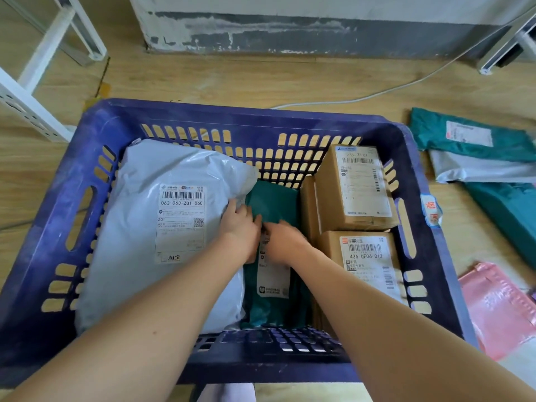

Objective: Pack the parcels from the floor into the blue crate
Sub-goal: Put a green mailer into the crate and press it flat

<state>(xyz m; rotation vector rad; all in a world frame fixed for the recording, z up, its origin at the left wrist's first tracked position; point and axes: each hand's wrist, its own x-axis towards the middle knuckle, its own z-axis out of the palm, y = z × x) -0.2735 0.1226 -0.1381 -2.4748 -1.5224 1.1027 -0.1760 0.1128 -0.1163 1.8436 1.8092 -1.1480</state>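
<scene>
I have both hands down in the blue crate [95, 120], meeting over the green mailer [271, 204] wedged between the grey poly bag [150, 175] and 2 cardboard boxes [355, 184]. The mailer's long axis runs away from me, directly under the fingers. My left hand [242, 230] has its fingers curled on the grey bag's edge; my right hand [285, 246] lies flat on the mailer's white label — whether it pinches anything, I cannot tell. Readable: "063-063-ZQ1-060" and 淘宝 on the grey bag, "436 QF06 012" on the near box [365, 256]. More parcels — green [464, 134], pink [493, 306] — wait on the floor [261, 82] to my right, nearer the right hand.
</scene>
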